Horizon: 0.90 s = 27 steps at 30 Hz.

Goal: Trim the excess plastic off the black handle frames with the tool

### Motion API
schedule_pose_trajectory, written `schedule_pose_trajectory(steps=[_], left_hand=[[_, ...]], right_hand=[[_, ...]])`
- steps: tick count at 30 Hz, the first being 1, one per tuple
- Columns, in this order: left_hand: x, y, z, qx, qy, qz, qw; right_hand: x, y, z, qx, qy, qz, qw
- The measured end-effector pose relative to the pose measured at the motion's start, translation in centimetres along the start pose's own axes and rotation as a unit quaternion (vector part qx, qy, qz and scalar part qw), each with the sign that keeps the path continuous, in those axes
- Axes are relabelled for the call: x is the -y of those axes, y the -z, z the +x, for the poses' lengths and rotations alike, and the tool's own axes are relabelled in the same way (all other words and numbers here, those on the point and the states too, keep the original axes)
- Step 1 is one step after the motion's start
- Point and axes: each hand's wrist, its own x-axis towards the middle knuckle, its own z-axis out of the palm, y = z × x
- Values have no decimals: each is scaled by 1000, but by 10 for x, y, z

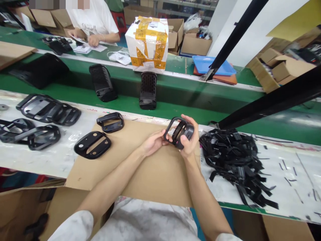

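A long white table [62, 164] stands in front of a green strip [125, 104], where there are two black cases [148, 92]. Past them sits a white box [147, 40] with yellow tape on it, and another person [92, 20] in a white shirt has both hands over some papers. A brown cardboard sheet [152, 180] lies on the white table. The black part [186, 132] is held up over the far right side of the sheet. The right hand [190, 137] is clamped on its fat end, thumb on the near side and fingers around the back. The left hand [153, 143] pinches its low left edge with the fingertips. Two black pieces [88, 140] lie at the sheet's left edge, and a messy pile of black strips [233, 157] is just right of it
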Motion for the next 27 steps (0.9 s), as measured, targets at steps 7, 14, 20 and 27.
schedule_pose_trajectory(steps=[7,14,20,27], left_hand=[[-23,18,5,-105,-50,67,991],[-18,31,5,-202,-225,239,923],[-16,22,4,-183,-181,227,939],[-1,12,-2,-107,-184,338,917]], right_hand=[[30,-3,4,210,4,-161,964],[44,57,-46,226,-167,-311,908],[27,76,-75,215,-249,-288,899],[50,73,-82,177,-482,36,857]])
